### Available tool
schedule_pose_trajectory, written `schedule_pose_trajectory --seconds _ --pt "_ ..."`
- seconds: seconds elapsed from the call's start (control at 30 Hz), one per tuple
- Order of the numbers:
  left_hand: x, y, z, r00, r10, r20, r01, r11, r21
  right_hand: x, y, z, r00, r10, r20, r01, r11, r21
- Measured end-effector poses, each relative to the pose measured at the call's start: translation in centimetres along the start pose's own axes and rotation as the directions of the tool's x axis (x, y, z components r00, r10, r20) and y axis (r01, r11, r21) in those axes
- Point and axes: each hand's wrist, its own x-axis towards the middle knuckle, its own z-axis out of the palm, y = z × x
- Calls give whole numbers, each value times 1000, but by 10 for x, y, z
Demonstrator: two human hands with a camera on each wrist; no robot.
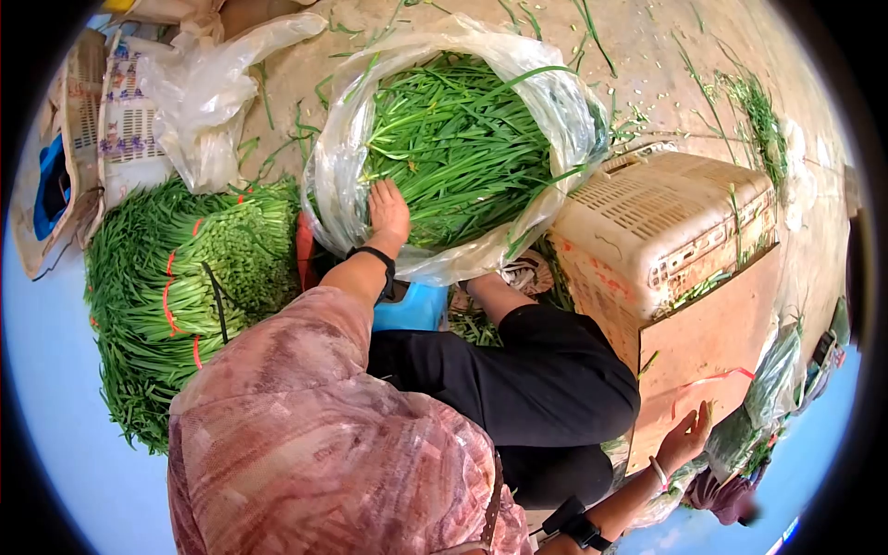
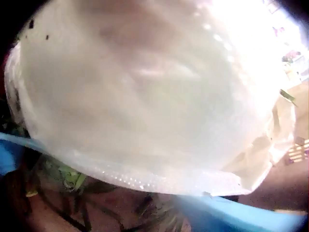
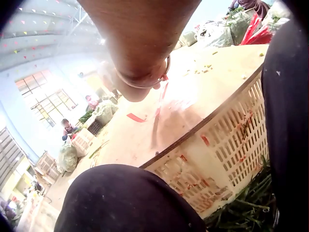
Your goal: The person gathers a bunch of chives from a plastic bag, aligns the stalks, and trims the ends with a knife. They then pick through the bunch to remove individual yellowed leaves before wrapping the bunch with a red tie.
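My left hand (image 1: 388,211) rests with straight fingers at the near edge of loose garlic chives (image 1: 462,139), which fill a clear plastic bag (image 1: 342,120) with its mouth spread wide. Pale plastic (image 2: 145,106) takes up most of the left wrist view and hides that hand there. Over on the right, my right hand (image 1: 689,437) is above a wooden board (image 1: 684,370), its fingers loosely bent close to a red strip (image 1: 717,377) on the board. Only its forearm and bracelet side (image 3: 140,72) show in the right wrist view; the fingertips are hidden.
Bundled chives (image 1: 199,277) with red bands are piled at my left. An upturned plastic crate (image 1: 666,203) stands beside the board at my right. A blue stool (image 1: 412,310) is by my legs. Crumpled plastic (image 1: 203,111) and stray leaves litter the floor.
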Motion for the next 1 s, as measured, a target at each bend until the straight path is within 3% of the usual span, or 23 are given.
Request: schedule_pose_trajectory --seconds 0.07,0.2,0.37,0.43,0.6,0.67,0.7,0.8,0.83,0.87,0.93,1.0 --pt "-6 2 1 1000 24 7 -24 998 -56 -1 -2 0 1000 -9 -7 9 1000 13" --pt "-4 5 -23 981 -6 192 22 996 -84 -3 -10 0 1000 -1 4 1 1000 -25" --pt "3 1 -35 978 38 204 -8 989 -148 -4 -11 -1 1000 -26 -2 26 1000 9" --pt "5 -1 -38 942 -11 334 105 959 -262 -4 -11 -1 1000 -22 2 22 1000 -6" --pt "12 -7 -86 934 5 357 119 939 -323 -7 -21 -8 1000 -7 8 7 1000 12" --pt "25 -12 -115 869 102 483 12 974 -227 -9 -20 -11 1000 22 5 -23 999 31" --pt "32 -14 -131 872 182 455 -105 976 -190 -8 -19 -14 1000 15 -1 -15 999 48" --pt "62 -14 -170 806 251 536 -233 967 -103 -4 -31 -19 1000 -13 -8 13 999 36" --pt "68 -16 -171 818 270 508 -258 961 -97 -2 -35 -18 998 -61 -20 62 995 76" --pt "75 -18 -171 824 269 499 -256 962 -96 1 -42 -17 998 -65 -27 67 994 81" --pt "85 -22 -159 721 303 623 -231 953 -196 6 -62 -17 995 -98 12 97 991 93" --pt "90 -28 -136 704 290 648 -177 955 -236 7 -89 -15 993 -122 -5 121 984 131"
